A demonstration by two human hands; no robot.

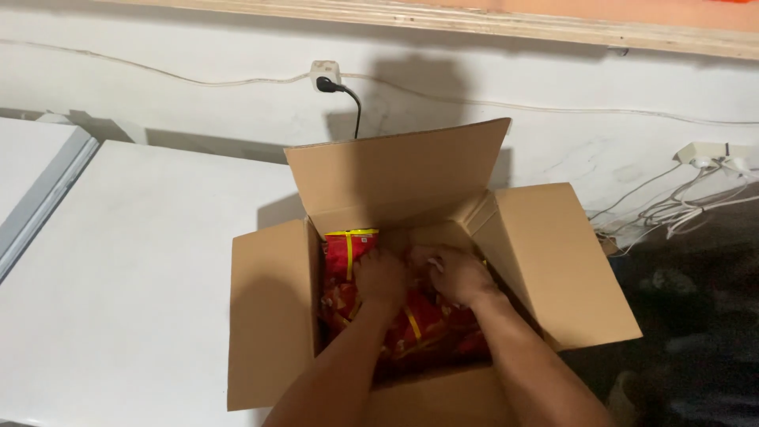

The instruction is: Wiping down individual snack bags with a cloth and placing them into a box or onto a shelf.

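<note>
An open brown cardboard box (269,316) stands on a white surface with its flaps spread out. Inside lie several red and yellow snack packets (345,249). My left hand (379,278) is down in the box, fingers curled on the packets. My right hand (455,275) is beside it, pressing on or gripping packets near the far wall of the box. Both forearms reach in from the near edge. The fingertips are hidden among the packets.
The box sits on a white table top (134,269) next to a white wall. A wall socket with a black plug (326,79) is above the box. White cables (672,209) hang at the right over a dark floor.
</note>
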